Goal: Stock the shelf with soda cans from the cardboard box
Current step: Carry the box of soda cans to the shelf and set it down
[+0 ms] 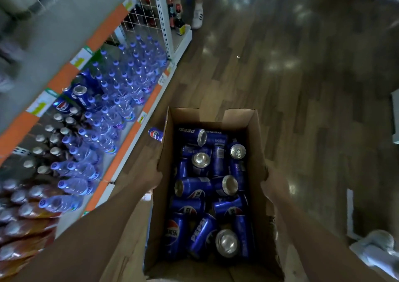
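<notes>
Cardboard box: L hand, R hand grip sides, arms fwd.

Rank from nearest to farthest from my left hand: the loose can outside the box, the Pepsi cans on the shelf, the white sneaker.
1. Loose can, just beyond the left hand, beside the box.
2. Shelf cans, farther left.
3. White sneaker, far up the aisle.
</notes>
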